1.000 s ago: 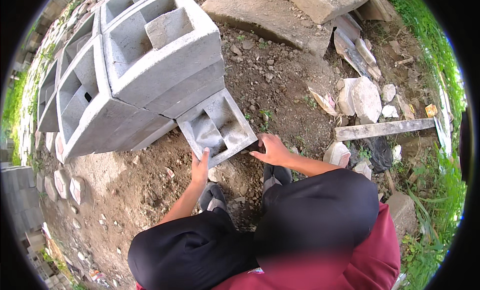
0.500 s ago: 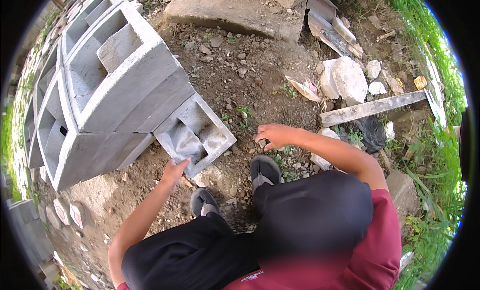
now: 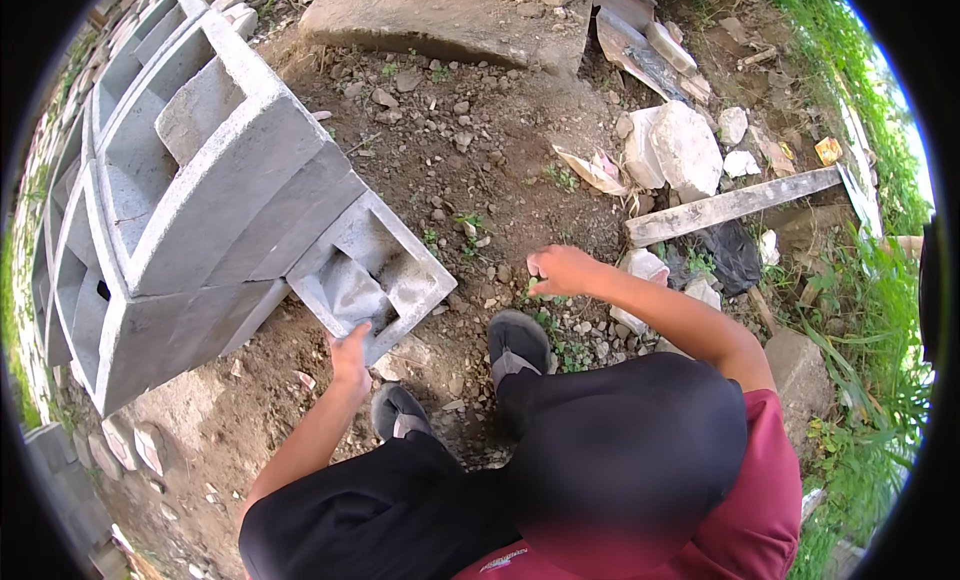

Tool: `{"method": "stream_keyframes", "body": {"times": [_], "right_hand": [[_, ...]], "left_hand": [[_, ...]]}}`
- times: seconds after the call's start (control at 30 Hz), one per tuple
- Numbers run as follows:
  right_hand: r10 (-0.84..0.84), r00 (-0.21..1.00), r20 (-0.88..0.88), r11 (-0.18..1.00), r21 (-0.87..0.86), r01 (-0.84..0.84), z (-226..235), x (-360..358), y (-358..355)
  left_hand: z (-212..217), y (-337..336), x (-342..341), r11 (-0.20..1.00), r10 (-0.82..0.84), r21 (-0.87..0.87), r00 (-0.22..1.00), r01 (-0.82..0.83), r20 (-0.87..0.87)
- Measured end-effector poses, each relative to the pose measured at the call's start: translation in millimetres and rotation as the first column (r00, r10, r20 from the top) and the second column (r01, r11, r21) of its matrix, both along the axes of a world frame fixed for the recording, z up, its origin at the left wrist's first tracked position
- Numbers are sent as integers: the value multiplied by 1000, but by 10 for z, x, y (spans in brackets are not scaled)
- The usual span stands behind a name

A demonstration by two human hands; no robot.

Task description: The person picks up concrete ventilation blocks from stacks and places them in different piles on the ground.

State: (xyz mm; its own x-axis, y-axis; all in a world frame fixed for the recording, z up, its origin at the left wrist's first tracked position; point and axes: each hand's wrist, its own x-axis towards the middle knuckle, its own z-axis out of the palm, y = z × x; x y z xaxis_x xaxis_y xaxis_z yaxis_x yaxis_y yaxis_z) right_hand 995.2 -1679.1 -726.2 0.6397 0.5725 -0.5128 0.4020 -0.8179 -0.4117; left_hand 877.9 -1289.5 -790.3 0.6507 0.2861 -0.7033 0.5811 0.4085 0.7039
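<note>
A grey hollow concrete block (image 3: 372, 272) lies on the dirt, tilted against a stack of larger hollow blocks (image 3: 190, 200). My left hand (image 3: 350, 355) rests with its fingertips on the near edge of that block and holds nothing. My right hand (image 3: 562, 272) hovers over the stony ground to the right of the block, fingers loosely curled and empty. My two dark shoes (image 3: 518, 342) stand just below the block.
A wooden plank (image 3: 730, 206) lies at the right beside white stone chunks (image 3: 672, 152) and a black bag (image 3: 732, 252). A big flat slab (image 3: 440, 20) sits at the top. Grass borders the right edge. Rubble and pebbles cover the dirt.
My right hand has let go of the block's right side and swung out to the right over the ground. My left hand has stayed at the block's near edge.
</note>
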Motion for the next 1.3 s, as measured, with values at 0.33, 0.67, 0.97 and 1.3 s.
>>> {"method": "stream_keyframes", "body": {"times": [0.33, 0.67, 0.97, 1.3], "right_hand": [[-92, 992, 81, 984, -143, 103, 37, -306, -88], [-196, 884, -424, 792, 463, 398, 477, -330, 1102], [223, 945, -240, 830, 555, -55, 467, -508, 2707], [259, 851, 457, 740, 472, -479, 207, -570, 2310]], "left_hand": [[96, -139, 30, 997, 60, -55, 998, -58, 26], [261, 2, -278, 867, 308, -402, 951, -293, -29], [483, 201, -638, 873, 282, -447, 950, -196, 134], [266, 277, -931, 763, 491, -502, 870, -408, 39]]}}
